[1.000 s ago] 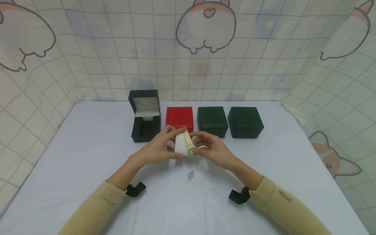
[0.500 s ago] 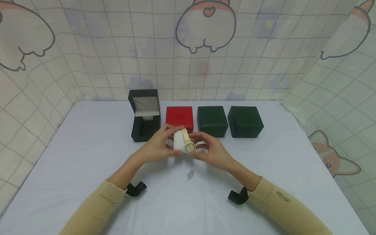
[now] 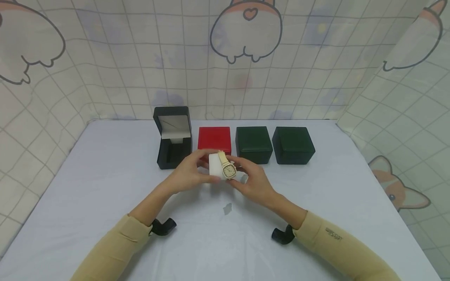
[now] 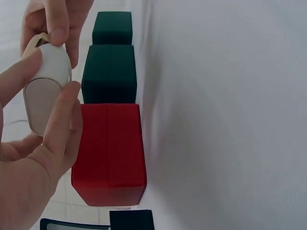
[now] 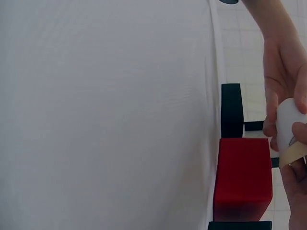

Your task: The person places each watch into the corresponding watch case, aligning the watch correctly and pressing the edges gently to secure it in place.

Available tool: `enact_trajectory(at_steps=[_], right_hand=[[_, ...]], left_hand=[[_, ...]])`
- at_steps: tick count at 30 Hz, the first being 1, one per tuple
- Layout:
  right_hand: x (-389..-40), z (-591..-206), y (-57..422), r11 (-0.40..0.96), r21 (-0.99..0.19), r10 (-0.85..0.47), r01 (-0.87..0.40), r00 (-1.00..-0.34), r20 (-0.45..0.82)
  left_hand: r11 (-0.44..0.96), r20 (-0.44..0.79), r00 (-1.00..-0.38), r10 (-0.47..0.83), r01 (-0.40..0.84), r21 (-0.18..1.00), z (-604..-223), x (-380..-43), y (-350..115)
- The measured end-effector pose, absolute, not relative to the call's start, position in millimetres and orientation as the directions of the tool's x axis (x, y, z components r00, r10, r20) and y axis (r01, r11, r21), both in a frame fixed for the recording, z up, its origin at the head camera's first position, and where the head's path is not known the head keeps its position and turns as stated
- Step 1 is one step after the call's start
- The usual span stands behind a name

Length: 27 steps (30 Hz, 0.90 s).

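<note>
A white watch pillow (image 3: 215,166) is held up off the table, with a cream-coloured watch (image 3: 229,170) strapped around its right part, dial towards the head camera. My left hand (image 3: 186,173) grips the pillow's left end, thumb in front and fingers behind. Around the watch side curl the fingers and thumb of my right hand (image 3: 256,181); its thumb tip lies just below the dial. In the left wrist view the pillow (image 4: 43,103) shows its flat oval end between the left fingers. The right wrist view catches only part of the strap (image 5: 292,154).
A black watch box (image 3: 161,160) stands with its lid up, back left of the hands. To its right, in a row, are a closed red box (image 3: 214,137) and two closed dark green boxes (image 3: 254,145). A small grey patch (image 3: 227,209) marks the white tablecloth (image 3: 225,249).
The watch and pillow have been raised slightly and tilted so the dial shows fully. My right thumb has slid from the dial's side to below it, and the right forearm has shifted slightly left.
</note>
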State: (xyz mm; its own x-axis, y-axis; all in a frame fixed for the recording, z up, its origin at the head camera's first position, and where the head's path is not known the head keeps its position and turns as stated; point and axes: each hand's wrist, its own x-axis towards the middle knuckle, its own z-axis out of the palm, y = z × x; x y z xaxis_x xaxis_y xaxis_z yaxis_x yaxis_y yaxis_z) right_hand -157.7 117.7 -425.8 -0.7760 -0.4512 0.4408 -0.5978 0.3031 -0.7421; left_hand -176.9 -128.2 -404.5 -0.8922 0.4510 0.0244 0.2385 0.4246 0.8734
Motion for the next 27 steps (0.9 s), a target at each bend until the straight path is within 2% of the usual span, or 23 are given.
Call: enact_trajectory(at_steps=[6,13,27], right_hand=[[-159,-426,118,0.313,-0.707,-0.427,-0.634,-0.759,0.492],[-161,-427,118,0.316,-0.710,-0.395,-0.630,-0.767,0.505],[-162,-428,112,0.283,-0.734,-0.345,-0.617,-0.780,0.523]], left_hand=[[0.322,-0.011,-0.921,0.389,0.125,0.939,-407,-176,-125],[0.175,-0.018,-0.911,0.412,0.060,0.983,-413,-177,-124],[0.094,-0.060,-0.934,0.353,-0.029,0.995,-415,-179,-120]])
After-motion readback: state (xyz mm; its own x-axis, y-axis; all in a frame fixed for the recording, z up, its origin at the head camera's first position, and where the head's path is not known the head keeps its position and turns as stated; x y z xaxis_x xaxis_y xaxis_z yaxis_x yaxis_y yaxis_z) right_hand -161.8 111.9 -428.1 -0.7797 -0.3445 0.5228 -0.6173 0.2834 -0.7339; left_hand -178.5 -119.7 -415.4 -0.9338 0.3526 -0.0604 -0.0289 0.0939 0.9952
